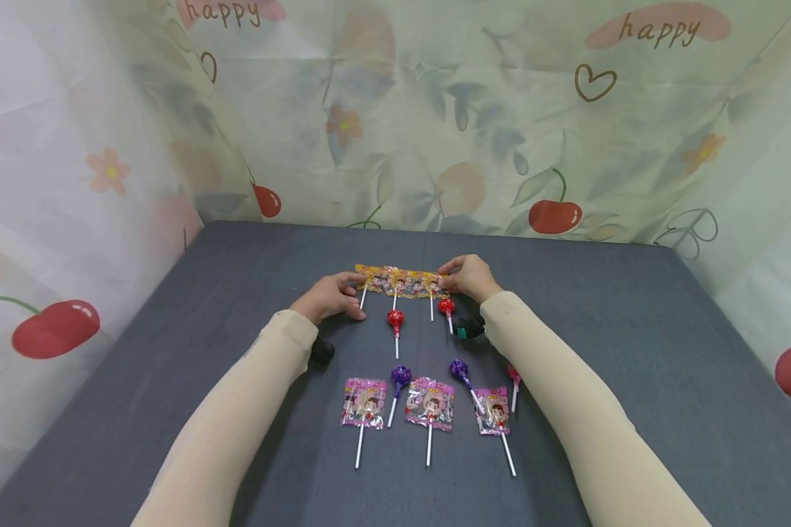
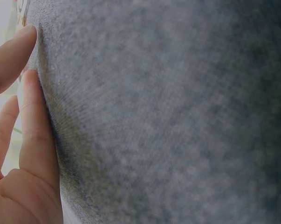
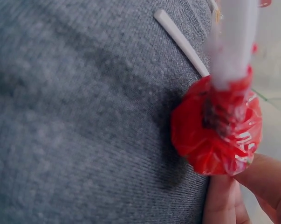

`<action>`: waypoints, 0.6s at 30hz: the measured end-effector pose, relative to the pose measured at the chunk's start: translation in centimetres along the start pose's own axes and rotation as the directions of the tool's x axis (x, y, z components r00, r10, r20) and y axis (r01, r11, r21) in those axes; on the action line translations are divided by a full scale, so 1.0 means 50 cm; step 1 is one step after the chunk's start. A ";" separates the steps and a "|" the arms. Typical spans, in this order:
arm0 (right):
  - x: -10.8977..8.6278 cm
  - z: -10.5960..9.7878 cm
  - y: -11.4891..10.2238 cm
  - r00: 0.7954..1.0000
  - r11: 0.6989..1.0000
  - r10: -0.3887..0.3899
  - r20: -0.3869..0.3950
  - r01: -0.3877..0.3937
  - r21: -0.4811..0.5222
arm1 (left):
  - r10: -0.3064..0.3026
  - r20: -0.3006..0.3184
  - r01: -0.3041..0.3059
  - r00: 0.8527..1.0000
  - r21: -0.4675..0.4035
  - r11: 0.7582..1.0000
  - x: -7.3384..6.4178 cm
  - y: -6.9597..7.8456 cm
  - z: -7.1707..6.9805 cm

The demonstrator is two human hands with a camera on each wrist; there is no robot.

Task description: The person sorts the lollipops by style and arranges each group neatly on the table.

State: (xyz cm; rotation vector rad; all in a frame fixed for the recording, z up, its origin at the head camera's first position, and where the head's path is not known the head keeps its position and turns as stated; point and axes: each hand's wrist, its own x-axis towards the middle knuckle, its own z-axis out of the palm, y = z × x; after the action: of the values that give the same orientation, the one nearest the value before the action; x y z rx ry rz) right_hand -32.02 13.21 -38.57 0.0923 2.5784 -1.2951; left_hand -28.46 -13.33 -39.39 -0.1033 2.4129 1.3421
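Between left hand (image 1: 329,296) and right hand (image 1: 472,278), yellow packets (image 1: 409,284) lie in a crosswise row; left fingers (image 2: 35,135) look relaxed, right grip I cannot tell.

Backdrop cloth (image 1: 422,139) with word "happy" (image 1: 224,12) at eleven o'clock, second "happy" (image 1: 659,29) at two o'clock, print on candy wrappers (image 1: 409,285) too small

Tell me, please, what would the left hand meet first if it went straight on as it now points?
Probably the leftmost yellow packet, right beside the left hand; whether they touch is unclear.
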 end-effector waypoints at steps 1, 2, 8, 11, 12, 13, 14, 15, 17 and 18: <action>0.001 0.000 0.000 1.000 1.000 0.000 -0.002 0.000 -0.003 | -0.001 -0.001 0.001 1.000 0.000 1.000 0.000 0.000 0.000; 0.001 0.001 0.001 1.000 1.000 -0.001 -0.002 0.001 -0.006 | -0.003 -0.003 0.003 1.000 -0.004 1.000 -0.001 0.000 0.000; 0.006 0.003 0.005 1.000 1.000 0.011 -0.004 -0.011 -0.019 | 0.001 0.002 -0.001 1.000 -0.015 1.000 -0.004 0.002 -0.001; 0.012 0.005 0.007 1.000 1.000 0.020 -0.007 -0.021 -0.016 | 0.000 0.004 0.001 1.000 -0.022 1.000 -0.006 0.003 0.000; 0.013 0.006 0.008 1.000 1.000 0.021 -0.009 -0.021 -0.017 | 0.000 0.004 0.000 1.000 -0.024 1.000 -0.006 0.003 0.000; 0.015 0.007 0.009 1.000 1.000 0.021 -0.010 -0.021 -0.017 | 0.000 0.003 0.000 1.000 -0.026 1.000 -0.007 0.003 0.000; 0.015 0.007 0.009 1.000 1.000 0.021 -0.010 -0.021 -0.017 | 0.001 0.002 -0.001 1.000 -0.026 1.000 -0.008 0.004 0.000; 0.016 0.007 0.009 1.000 1.000 0.021 -0.010 -0.021 -0.016 | 0.002 0.002 -0.002 1.000 -0.026 1.000 -0.008 0.004 0.000; 0.016 0.008 0.009 1.000 1.000 0.022 -0.010 -0.022 -0.015 | 0.004 0.000 -0.004 1.000 -0.025 1.000 -0.008 0.004 0.001; 0.015 0.008 0.009 1.000 1.000 0.022 -0.008 -0.022 -0.015 | 0.007 -0.002 -0.007 1.000 -0.025 1.000 -0.008 0.004 0.001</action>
State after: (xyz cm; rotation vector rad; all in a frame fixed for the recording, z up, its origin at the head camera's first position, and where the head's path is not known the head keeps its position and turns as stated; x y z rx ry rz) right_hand -32.60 13.14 -39.35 0.1234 2.5861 -1.2700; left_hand -28.11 -13.22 -39.12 -0.1028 2.4002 1.3762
